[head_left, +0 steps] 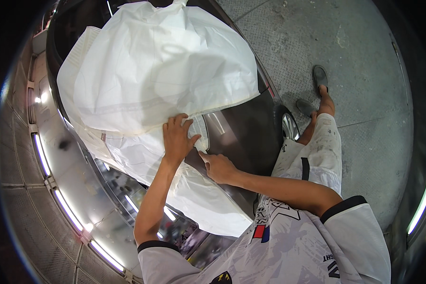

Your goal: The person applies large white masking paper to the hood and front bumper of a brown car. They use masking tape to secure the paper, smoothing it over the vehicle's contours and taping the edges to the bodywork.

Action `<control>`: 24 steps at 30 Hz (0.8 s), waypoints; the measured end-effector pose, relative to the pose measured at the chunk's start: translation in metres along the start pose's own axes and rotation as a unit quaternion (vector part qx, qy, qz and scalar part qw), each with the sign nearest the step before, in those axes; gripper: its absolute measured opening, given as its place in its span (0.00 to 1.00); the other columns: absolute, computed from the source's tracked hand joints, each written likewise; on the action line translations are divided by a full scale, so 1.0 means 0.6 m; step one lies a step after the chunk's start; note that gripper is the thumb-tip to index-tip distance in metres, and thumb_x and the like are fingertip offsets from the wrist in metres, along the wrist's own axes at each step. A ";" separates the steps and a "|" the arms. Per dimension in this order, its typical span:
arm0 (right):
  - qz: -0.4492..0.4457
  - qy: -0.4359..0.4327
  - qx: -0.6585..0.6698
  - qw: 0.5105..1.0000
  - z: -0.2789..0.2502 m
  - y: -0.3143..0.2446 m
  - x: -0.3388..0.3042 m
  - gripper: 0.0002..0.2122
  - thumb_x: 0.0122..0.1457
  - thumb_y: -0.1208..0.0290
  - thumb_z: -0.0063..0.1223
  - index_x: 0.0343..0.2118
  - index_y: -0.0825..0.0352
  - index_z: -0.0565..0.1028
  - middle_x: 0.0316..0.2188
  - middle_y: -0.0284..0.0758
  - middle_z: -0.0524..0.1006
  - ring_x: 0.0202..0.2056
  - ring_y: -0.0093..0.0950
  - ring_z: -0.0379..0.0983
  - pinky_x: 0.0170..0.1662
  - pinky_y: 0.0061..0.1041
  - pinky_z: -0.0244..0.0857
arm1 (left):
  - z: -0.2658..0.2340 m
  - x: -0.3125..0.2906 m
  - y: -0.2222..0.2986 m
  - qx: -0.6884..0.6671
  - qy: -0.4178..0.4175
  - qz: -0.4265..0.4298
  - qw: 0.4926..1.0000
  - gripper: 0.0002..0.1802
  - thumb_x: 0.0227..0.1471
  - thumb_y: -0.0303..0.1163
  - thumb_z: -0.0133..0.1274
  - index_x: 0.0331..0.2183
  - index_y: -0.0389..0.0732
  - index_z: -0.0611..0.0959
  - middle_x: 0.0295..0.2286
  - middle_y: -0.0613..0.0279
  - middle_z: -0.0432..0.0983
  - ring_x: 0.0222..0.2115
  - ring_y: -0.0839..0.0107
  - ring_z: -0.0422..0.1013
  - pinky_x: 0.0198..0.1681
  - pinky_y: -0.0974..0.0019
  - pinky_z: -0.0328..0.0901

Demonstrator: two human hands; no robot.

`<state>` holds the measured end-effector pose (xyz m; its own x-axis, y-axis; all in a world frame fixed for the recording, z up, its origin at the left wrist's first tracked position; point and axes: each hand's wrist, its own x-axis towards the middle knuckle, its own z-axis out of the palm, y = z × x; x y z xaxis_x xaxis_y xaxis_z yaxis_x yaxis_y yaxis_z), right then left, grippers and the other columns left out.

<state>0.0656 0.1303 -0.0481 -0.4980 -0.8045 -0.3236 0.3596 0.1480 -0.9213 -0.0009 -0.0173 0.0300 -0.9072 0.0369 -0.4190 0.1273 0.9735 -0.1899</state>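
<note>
White masking sheeting (165, 71) covers much of a dark car body (244, 137). Its taped edge runs beside a small pale-edged opening (201, 131). My left hand (177, 137) lies on the sheeting left of this opening, fingers spread and thumb pointing towards it. Just below the opening is my right hand (218, 167), its index finger stretched to the edge and the other fingers curled. Something pale shows at that fingertip, too small to name. More white sheeting (201, 201) hangs over the car below my hands.
The car's wheel (289, 127) is close to my legs on the right. Grey textured floor (364, 85) spreads beyond. Lit tube lamps (69, 210) line the wall at the left, and another lamp (421, 201) glows at the far right.
</note>
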 end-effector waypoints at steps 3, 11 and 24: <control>-0.031 0.012 -0.021 0.999 0.003 -0.004 -0.010 0.25 0.56 0.75 0.46 0.59 0.64 0.66 0.24 0.49 0.77 0.26 0.47 0.75 0.36 0.44 0.70 | 0.008 -0.005 -0.001 0.005 0.002 -0.006 1.000 0.27 0.35 0.38 0.69 0.41 0.42 0.83 0.45 0.65 0.70 0.46 0.62 0.63 0.46 0.59 0.57; -0.447 -0.064 -0.227 0.863 0.092 -0.041 -0.104 0.14 0.58 0.70 0.44 0.45 0.68 0.73 0.23 0.38 0.77 0.23 0.28 0.76 0.27 0.37 0.68 | 0.005 -0.005 0.005 0.017 -0.014 -0.026 0.999 0.27 0.37 0.38 0.67 0.43 0.43 0.79 0.47 0.65 0.70 0.47 0.61 0.63 0.47 0.57 0.56; -0.267 -0.060 -0.020 0.962 -0.153 0.009 -0.092 0.05 0.59 0.77 0.44 0.38 0.65 0.66 0.24 0.32 0.76 0.28 0.34 0.74 0.41 0.35 0.61 | -0.031 -0.044 -0.012 -0.146 0.197 -0.077 0.966 0.08 0.48 0.22 0.59 0.34 0.40 0.83 0.39 0.57 0.76 0.38 0.58 0.71 0.40 0.62 0.65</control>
<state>0.0226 0.2283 -0.0553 -0.5084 -0.8319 0.2223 0.0462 -0.2841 -0.9577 0.0147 -0.0209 0.0587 -0.9960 -0.0864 -0.0239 -0.0877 0.9943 0.0600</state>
